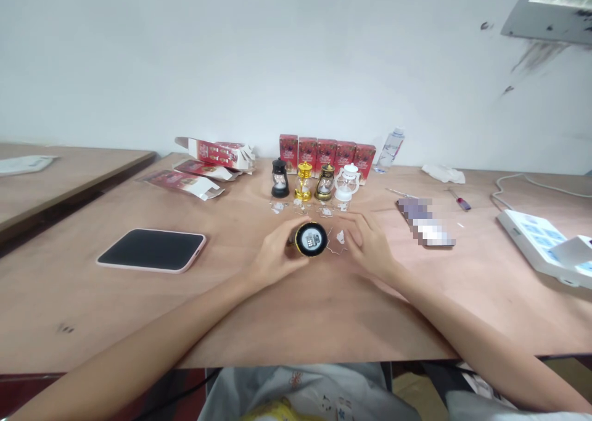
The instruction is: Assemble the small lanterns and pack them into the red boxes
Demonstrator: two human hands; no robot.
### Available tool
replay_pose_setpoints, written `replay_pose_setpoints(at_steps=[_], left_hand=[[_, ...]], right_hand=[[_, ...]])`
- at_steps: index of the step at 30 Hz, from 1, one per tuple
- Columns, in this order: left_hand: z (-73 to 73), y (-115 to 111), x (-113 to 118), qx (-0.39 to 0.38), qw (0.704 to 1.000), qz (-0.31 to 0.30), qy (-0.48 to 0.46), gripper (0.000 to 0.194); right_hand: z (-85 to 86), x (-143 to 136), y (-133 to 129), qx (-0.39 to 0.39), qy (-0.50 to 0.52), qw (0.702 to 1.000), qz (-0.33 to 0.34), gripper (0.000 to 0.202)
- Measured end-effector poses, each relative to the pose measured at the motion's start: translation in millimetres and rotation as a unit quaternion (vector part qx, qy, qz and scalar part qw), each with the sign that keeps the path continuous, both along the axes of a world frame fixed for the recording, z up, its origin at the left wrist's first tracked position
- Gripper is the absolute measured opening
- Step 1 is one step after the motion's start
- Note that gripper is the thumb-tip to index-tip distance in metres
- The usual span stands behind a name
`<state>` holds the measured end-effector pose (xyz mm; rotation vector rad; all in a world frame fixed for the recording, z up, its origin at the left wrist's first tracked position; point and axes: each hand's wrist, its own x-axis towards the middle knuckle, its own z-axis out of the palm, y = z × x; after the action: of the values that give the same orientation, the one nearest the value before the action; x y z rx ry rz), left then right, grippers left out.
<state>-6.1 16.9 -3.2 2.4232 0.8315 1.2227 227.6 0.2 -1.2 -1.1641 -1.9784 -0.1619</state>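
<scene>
My left hand (279,253) is wrapped round a round black item with a gold edge (311,239), its pale disc facing up towards me. Fingers apart, my right hand (370,242) is beside a small clear piece with a white patch (340,239) on the table; nothing shows in its grip. Behind the hands stand four small lanterns: black (280,179), gold (304,182), bronze (325,182) and white (346,183). Several small clear pieces (325,211) lie in front of them.
Red boxes (326,156) stand behind the lanterns, near a clear bottle (391,150). Opened cartons (194,173) lie at back left. A phone (152,249) lies at left, a blurred-out device (424,222) at right, with a screwdriver (461,203) and a white power strip (536,239) beyond.
</scene>
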Motion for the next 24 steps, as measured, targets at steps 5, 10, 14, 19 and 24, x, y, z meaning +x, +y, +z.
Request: replay_pose_setpoints(at_steps=[5,10,14,19,24], left_hand=[[-4.7,3.4,-0.5,0.037,0.998,-0.024,-0.037,0.073],[-7.6,3.7,0.4,0.049,0.997,-0.023,-0.058,0.064],[-5.6,1.0,-0.9,-0.012,1.0,0.018,-0.008,0.055],[0.3,0.9,-1.5,0.031,0.999,-0.019,0.018,0.043],[3.0,0.4,0.4,0.056,0.997,-0.033,0.032,0.041]], right_hand=[[-5.0,8.9,15.6,-0.136,-0.14,0.98,-0.04,0.026],[-9.1,8.3,16.6,-0.144,-0.156,0.977,-0.013,0.021],[-3.7,4.1,10.2,-0.137,-0.009,0.99,0.018,0.021],[9.4,-4.5,-3.9,-0.135,0.222,0.961,0.097,0.017],[12.5,-11.4,-14.7,-0.084,0.247,0.954,0.15,0.018]])
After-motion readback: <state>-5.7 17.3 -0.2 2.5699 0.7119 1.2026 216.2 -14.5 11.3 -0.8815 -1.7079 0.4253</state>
